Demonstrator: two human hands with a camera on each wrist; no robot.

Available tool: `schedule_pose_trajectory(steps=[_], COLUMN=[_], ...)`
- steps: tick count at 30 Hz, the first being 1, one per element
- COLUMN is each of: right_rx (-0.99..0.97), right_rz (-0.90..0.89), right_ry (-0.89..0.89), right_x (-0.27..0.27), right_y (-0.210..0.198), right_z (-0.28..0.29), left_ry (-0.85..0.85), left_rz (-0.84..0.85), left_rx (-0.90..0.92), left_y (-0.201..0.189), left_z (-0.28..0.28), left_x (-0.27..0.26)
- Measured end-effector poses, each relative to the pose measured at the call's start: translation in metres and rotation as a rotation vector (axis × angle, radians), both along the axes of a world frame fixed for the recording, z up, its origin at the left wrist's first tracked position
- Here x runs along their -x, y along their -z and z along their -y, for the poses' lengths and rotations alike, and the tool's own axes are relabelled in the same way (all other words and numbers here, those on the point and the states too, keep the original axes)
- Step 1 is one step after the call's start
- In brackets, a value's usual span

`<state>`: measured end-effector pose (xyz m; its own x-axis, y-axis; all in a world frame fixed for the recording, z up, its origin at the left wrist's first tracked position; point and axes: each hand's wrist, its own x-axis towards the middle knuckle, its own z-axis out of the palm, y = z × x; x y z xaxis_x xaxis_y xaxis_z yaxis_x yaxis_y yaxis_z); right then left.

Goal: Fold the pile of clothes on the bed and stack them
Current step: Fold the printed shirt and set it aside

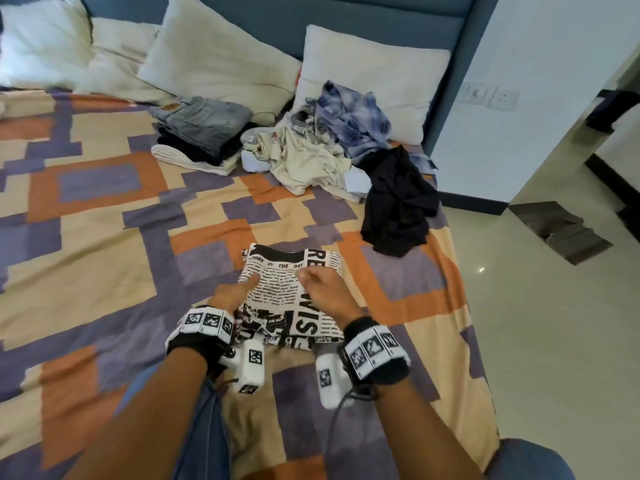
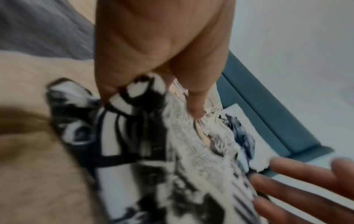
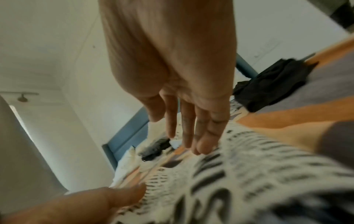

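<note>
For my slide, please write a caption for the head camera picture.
Both hands, left hand and right hand, fold a newspaper-print shirt on the bed, folded stack behind.

Newsprint shirt [image 1: 287, 299] black-white; bedspread [image 1: 104, 202] orange, purple, beige blocks.

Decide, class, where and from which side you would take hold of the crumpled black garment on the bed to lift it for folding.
Grip the black garment at its upper end, nearest the unfolded pile, coming from above. It lies crumpled on its own near the bed's edge, so its length would probably hang free below the fingers.
</note>
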<state>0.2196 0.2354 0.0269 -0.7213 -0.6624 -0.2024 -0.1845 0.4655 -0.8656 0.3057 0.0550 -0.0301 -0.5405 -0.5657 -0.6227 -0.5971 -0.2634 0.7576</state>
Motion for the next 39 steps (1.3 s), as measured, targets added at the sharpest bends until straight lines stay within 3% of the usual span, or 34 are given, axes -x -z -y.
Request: schedule_pose_trajectory(steps=[4,8,11,13,14,16,19,22,24,26,29,31,33,35,39], right_rx=[0.036,0.017,0.031,-0.037,-0.118,-0.352,-0.449,-0.268,-0.039,0.046,0.042,0.054,0.098,0.146,0.191], right_rz=[-0.075,-0.202,-0.310,-0.414,-0.458,-0.496,-0.428,-0.216,-0.050,0.110,0.404,0.483,0.455,0.308,-0.243], right_ry=[0.309,0.462,0.331,0.108,-0.018,-0.218,-0.265,-0.120,0.174,0.392,0.423,0.446,0.411,0.291,-0.034], right_x=[0.017,0.025,0.020,0.017,0.016,0.017,0.024,0.027,0.028,0.030,0.034,0.034,0.030,0.024,0.019], right_y=[0.033,0.044,0.045,0.052,0.060,0.081,0.103,0.095,0.082,0.068,0.060,0.050,0.035,0.017,-0.035], right_z=[-0.037,-0.048,-0.030,-0.018,-0.014,-0.012,-0.023,-0.025,-0.027,-0.029,-0.023,-0.017,-0.011,-0.009,-0.014], left_ry=[0.085,-0.023,0.170,0.417,0.546,0.749,0.742,0.680,0.677,0.678,0.642,0.513,0.343,0.152,-0.130], left_rz=[0.050,0.121,0.289,0.158,0.133,0.236,0.343,0.384,0.373,0.379,0.370,0.242,0.094,-0.038,-0.462], left_rx=[0.250,0.411,0.915,1.024,0.962,0.849,0.848,0.805,0.801,0.765,0.699,0.669,0.555,0.341,-0.466], left_y=[-0.007,-0.014,-0.021,-0.016,-0.007,0.013,0.034,0.033,0.028,0.026,0.009,-0.011,-0.026,-0.047,-0.097], left_z=[-0.013,-0.021,-0.036,-0.048,-0.054,-0.072,-0.099,-0.110,-0.111,-0.111,-0.115,-0.115,-0.106,-0.094,-0.089], left_x=[-0.004,-0.004,-0.004,0.004,0.009,0.010,0.006,0.007,0.009,0.009,0.012,0.018,0.024,0.025,0.020])
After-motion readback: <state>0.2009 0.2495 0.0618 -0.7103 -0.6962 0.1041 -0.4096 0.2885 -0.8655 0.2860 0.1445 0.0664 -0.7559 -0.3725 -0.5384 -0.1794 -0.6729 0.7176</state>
